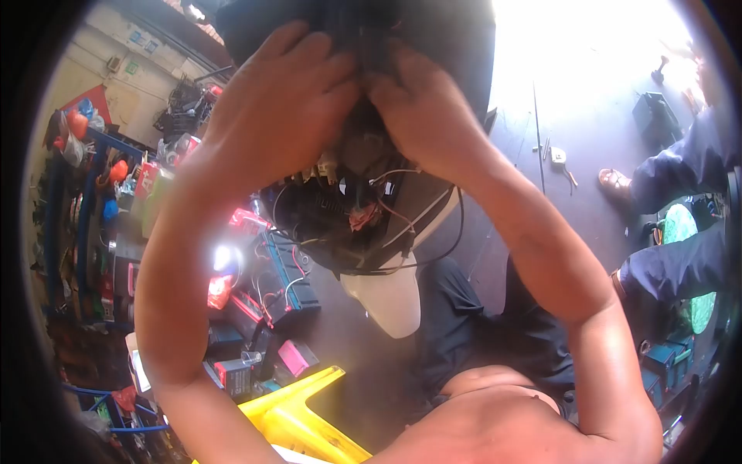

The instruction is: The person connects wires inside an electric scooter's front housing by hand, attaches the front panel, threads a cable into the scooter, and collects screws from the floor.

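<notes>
A large black panel (433, 46), apparently part of a scooter's body, fills the top middle, dim and blurred. My left hand (286, 100) is closed against it with curled fingers. Close beside it, my right hand (421, 97) also has its fingers bent onto the panel. The fingertips of both hands are lost in shadow, so the exact grip point is hidden. Below my hands, the underside shows loose wires (398, 220), small connectors (328, 170) and a black cable (461, 240) looping around. A pale, tapered cover (390, 301) sticks down beneath the wiring.
A yellow plastic piece (297, 410) lies near my left arm. Batteries (286, 271) and boxes (297, 358) stand on the floor at left, by crowded blue shelves (93, 162). Another person's legs (672, 178) are at right, near a tape measure (558, 156) and dark case (655, 120).
</notes>
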`<action>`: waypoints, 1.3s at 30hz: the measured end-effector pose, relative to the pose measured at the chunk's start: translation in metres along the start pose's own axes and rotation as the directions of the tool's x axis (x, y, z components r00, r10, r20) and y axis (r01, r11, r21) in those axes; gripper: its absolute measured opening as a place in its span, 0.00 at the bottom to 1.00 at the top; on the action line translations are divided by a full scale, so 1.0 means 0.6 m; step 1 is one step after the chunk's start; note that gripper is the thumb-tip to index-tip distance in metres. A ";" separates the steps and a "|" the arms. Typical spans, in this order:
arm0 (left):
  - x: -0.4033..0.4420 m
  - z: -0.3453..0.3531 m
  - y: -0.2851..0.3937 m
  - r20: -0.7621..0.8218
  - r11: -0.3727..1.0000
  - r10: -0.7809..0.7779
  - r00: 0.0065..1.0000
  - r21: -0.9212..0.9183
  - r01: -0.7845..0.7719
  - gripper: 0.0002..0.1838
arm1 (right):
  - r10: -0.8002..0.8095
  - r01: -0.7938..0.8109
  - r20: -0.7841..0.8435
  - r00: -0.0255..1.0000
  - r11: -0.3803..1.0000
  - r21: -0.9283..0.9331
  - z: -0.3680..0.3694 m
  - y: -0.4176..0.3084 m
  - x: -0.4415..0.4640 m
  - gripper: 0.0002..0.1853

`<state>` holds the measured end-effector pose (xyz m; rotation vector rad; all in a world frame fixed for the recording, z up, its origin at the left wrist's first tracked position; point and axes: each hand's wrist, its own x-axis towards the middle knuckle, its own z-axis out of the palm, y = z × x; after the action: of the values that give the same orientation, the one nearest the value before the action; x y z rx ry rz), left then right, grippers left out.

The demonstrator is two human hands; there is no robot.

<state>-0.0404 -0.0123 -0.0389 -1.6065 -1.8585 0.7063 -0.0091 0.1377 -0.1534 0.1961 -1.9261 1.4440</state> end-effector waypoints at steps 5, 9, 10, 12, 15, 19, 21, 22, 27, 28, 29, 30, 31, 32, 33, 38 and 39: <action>-0.008 0.002 -0.016 -0.094 0.997 0.038 0.995 -0.066 -0.044 0.10 | -0.002 0.063 -0.311 0.951 0.980 0.188 0.084 0.035 0.036 0.23; -0.003 0.005 -0.015 -0.135 0.995 0.000 0.991 -0.096 -0.013 0.13 | 0.079 -0.029 -0.336 0.939 0.988 0.151 0.075 0.003 0.033 0.19; -0.004 0.006 -0.016 -0.121 0.995 0.006 0.993 -0.095 -0.018 0.13 | 0.076 -0.037 -0.343 0.936 0.992 0.120 0.072 0.001 0.033 0.18; -0.007 0.007 -0.019 -0.122 0.995 0.021 0.992 -0.089 -0.032 0.14 | -0.019 0.029 -0.385 0.923 0.999 0.022 0.075 0.005 0.035 0.16; -0.012 0.012 -0.020 -0.135 0.995 0.021 0.991 -0.096 -0.034 0.14 | -0.036 0.043 -0.388 0.921 0.999 0.010 0.071 -0.003 0.034 0.14; -0.017 0.013 -0.017 -0.078 0.992 -0.008 0.997 -0.128 -0.002 0.15 | -0.011 -0.008 -0.343 0.939 0.998 -0.055 0.063 -0.003 0.030 0.12; -0.016 0.011 -0.018 -0.063 0.991 -0.006 0.998 -0.132 -0.002 0.16 | -0.054 0.022 -0.344 0.937 0.995 -0.096 0.059 -0.008 0.029 0.12; -0.017 0.010 -0.018 -0.056 0.990 -0.004 0.998 -0.140 -0.004 0.16 | -0.067 0.035 -0.341 0.938 0.994 -0.100 0.056 -0.010 0.029 0.12; -0.014 0.012 -0.022 -0.135 0.987 0.025 0.990 -0.152 -0.045 0.15 | -0.012 0.008 -0.327 0.945 1.000 -0.014 0.053 -0.009 0.032 0.14; -0.013 0.009 -0.021 -0.136 0.987 0.026 0.990 -0.152 -0.046 0.15 | -0.001 -0.004 -0.313 0.950 1.000 -0.014 0.052 -0.010 0.030 0.15; -0.013 0.006 -0.022 -0.138 0.987 0.027 0.990 -0.150 -0.048 0.15 | -0.003 -0.006 -0.280 0.960 0.999 -0.033 0.047 -0.009 0.030 0.15; -0.014 0.005 -0.022 -0.113 0.989 0.032 0.993 -0.140 -0.048 0.12 | -0.017 -0.003 -0.241 0.970 0.997 -0.083 0.040 -0.009 0.030 0.15; -0.015 0.003 -0.022 -0.090 0.991 0.040 0.995 -0.126 -0.051 0.10 | -0.031 0.004 -0.201 0.979 0.991 -0.133 0.033 -0.009 0.031 0.14; -0.014 0.001 -0.023 -0.074 0.993 0.044 0.996 -0.109 -0.051 0.08 | -0.058 0.025 -0.149 0.987 0.976 -0.216 0.022 -0.007 0.029 0.14; -0.010 -0.002 -0.021 -0.099 0.992 0.038 0.994 -0.113 -0.049 0.08 | -0.064 0.038 -0.112 0.992 0.975 -0.220 0.012 -0.009 0.018 0.13; 0.015 -0.017 -0.011 -0.092 0.997 0.015 0.996 -0.070 -0.021 0.06 | -0.037 0.038 0.012 0.999 0.997 -0.060 -0.004 -0.008 -0.025 0.11; 0.019 -0.017 -0.009 -0.092 0.998 0.002 0.996 -0.059 -0.007 0.06 | -0.016 0.018 0.030 0.999 0.998 -0.053 -0.001 -0.005 -0.026 0.11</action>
<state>-0.0379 -0.0014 -0.0273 -1.6527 -1.8251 0.5743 0.0041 0.1330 -0.1603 0.2097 -1.9801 1.3837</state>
